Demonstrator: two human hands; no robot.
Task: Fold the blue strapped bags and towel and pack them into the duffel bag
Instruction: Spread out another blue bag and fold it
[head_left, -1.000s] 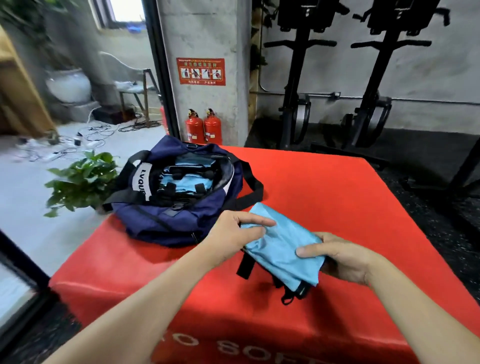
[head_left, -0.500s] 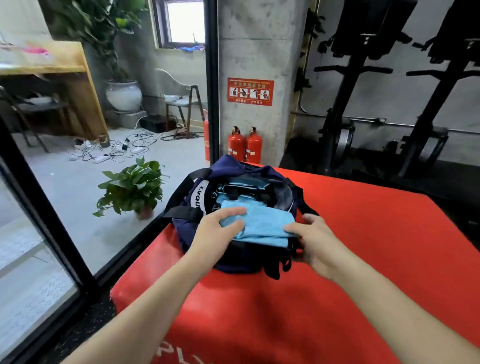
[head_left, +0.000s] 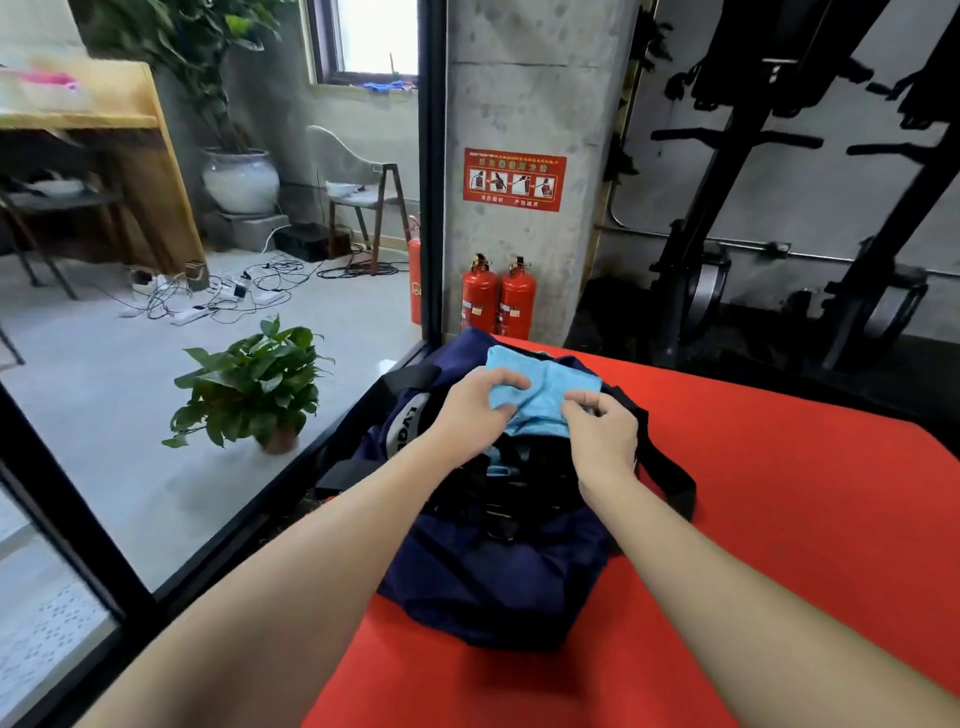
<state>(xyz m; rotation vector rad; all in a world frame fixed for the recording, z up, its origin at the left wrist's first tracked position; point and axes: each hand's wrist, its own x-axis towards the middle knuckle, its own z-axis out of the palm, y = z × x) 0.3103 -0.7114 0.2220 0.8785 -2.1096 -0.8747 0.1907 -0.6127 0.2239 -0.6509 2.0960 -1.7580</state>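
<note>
A navy duffel bag (head_left: 483, 577) lies open on the red padded block (head_left: 779, 519), with black straps and a white label on its handle. A folded light blue bag (head_left: 545, 395) sits over the duffel's opening at its far end. My left hand (head_left: 470, 410) grips the folded bag's left side with curled fingers. My right hand (head_left: 600, 434) pinches its near right edge. Inside the opening, beneath the folded bag, black straps and a bit of more light blue fabric (head_left: 498, 465) show.
A potted green plant (head_left: 254, 384) stands on the floor left of the block, behind a black-framed glass partition (head_left: 431, 171). Two red fire extinguishers (head_left: 498, 299) stand by a concrete pillar. Black exercise frames (head_left: 831, 208) line the wall to the right.
Both hands lifted the folded blue bag off the red block and carried it left and forward onto the duffel's opening, further in than half a second ago. My view swung left.
</note>
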